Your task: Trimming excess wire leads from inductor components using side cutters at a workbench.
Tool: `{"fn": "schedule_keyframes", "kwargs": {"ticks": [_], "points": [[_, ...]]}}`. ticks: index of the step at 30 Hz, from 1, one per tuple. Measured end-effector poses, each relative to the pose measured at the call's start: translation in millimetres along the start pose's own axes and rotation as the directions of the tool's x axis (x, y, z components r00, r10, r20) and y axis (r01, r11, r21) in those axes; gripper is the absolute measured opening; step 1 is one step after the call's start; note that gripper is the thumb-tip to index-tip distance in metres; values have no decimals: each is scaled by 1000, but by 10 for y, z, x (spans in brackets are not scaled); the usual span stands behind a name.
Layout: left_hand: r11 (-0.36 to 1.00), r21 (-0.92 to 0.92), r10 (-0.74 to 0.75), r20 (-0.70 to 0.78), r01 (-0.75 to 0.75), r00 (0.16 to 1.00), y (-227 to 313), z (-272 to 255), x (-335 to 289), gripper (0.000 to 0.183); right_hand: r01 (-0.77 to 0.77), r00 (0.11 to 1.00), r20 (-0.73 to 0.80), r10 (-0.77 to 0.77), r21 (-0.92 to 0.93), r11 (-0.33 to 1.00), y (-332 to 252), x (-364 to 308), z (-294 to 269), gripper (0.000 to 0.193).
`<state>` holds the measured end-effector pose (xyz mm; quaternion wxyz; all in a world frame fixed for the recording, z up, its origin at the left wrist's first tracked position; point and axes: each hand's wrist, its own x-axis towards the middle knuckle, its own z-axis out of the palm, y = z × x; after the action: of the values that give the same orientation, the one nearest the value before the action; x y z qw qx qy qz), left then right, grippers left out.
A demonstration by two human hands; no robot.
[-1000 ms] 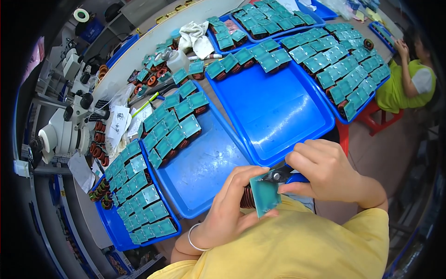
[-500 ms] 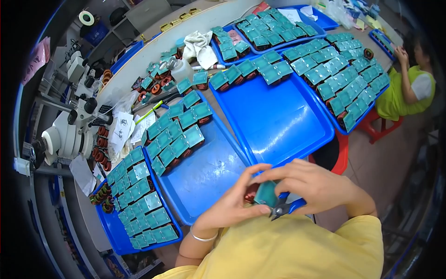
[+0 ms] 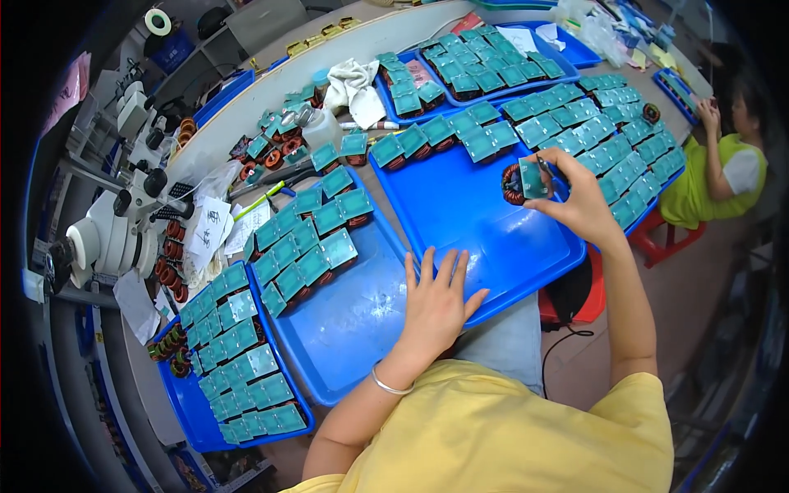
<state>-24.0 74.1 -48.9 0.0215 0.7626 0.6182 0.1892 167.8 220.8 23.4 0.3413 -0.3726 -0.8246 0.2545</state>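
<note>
My right hand (image 3: 580, 197) is raised above the right part of the middle blue tray (image 3: 485, 214), pinching a copper-wound coil with a green circuit board (image 3: 536, 178) by the board's edge. The round coil faces left, and my fingers cover part of the board. With fingers spread and nothing in them, my left hand (image 3: 436, 306) is over the adjoining rims of the middle tray and the left blue tray (image 3: 349, 316). Whether it touches them I cannot tell. Rows of similar boards on coils stand along the far sides of both trays. The cutters are not clearly visible.
Another tray (image 3: 185, 411) full of boards stands at far left, and more filled trays lie at the back and right. A white bottle (image 3: 322, 131), a cloth (image 3: 353, 89) and loose coils sit behind. A co-worker (image 3: 723, 168) sits at right beside a red stool (image 3: 667, 240).
My right hand has carried the coil with its board up and forward, away from my body. My left hand has let go of it and spread its fingers. The blue-handled cutters have left clear view.
</note>
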Motion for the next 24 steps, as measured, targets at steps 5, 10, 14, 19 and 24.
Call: {"fn": "schedule_keyframes", "kwargs": {"ticks": [5, 10, 14, 19, 24], "points": [[999, 34, 10, 12, -10, 1000, 7, 1, 23, 53, 67, 997, 41, -65, -32, 997, 93, 198, 147, 49], [987, -156, 22, -41, -28, 999, 45, -129, -47, 33, 110, 982, 163, -99, -55, 992, 183, 593, 543, 47], [906, -405, 141, 9, -126, 990, 46, -199, -318, 16, 158, 959, 257, -116, -153, 975, 237, 821, 754, 44], [885, -391, 287, 25, -255, 958, 50, -206, -428, 12, 290, 942, 295, -161, -473, 832, 240, 887, 866, 44], [841, -493, 273, 30, -223, 962, 17, -158, -472, 19, 381, 920, 228, -319, -334, 862, -69, 842, 1114, 45]]}}
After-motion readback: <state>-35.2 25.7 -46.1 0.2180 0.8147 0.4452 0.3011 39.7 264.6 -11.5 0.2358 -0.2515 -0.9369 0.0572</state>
